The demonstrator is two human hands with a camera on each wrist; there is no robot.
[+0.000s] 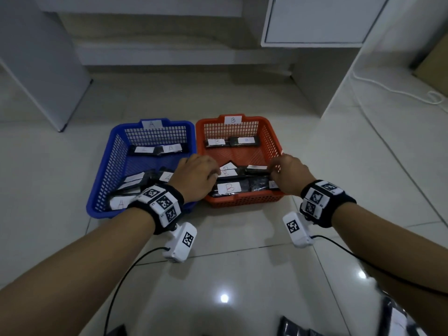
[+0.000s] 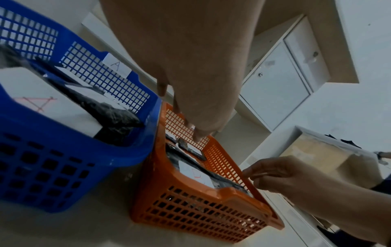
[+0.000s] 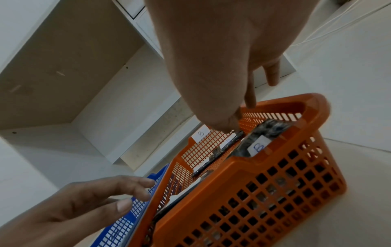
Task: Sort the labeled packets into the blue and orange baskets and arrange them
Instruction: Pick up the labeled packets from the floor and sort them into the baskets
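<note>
I see a glossy pale tiled floor (image 1: 242, 98) with a white cabinet (image 1: 320, 20) beyond the orange basket (image 1: 244, 202) and a white cable (image 1: 392, 92) lying far right of it. The blue basket (image 1: 101, 180) sits touching the orange basket's left wall. A paper tag reading A is on the blue basket's far rim, and a tag reading B on the orange one's. Dark packets with white labels marked B (image 1: 229, 187) lie in the orange basket, two at its far end and several heaped at its near end; packets marked A (image 1: 120, 203) lie in the blue basket left of it. My left hand (image 1: 196, 177) reaches over the orange basket's left wall, fingers bent down onto the near heap; whether it grips a packet I cannot tell. My right hand (image 1: 289, 174) hangs over the right wall, thumb and finger pinching the edge of a thin dark packet (image 3: 224, 148) that stands on edge. Bare floor lies open in front of the orange basket.
</note>
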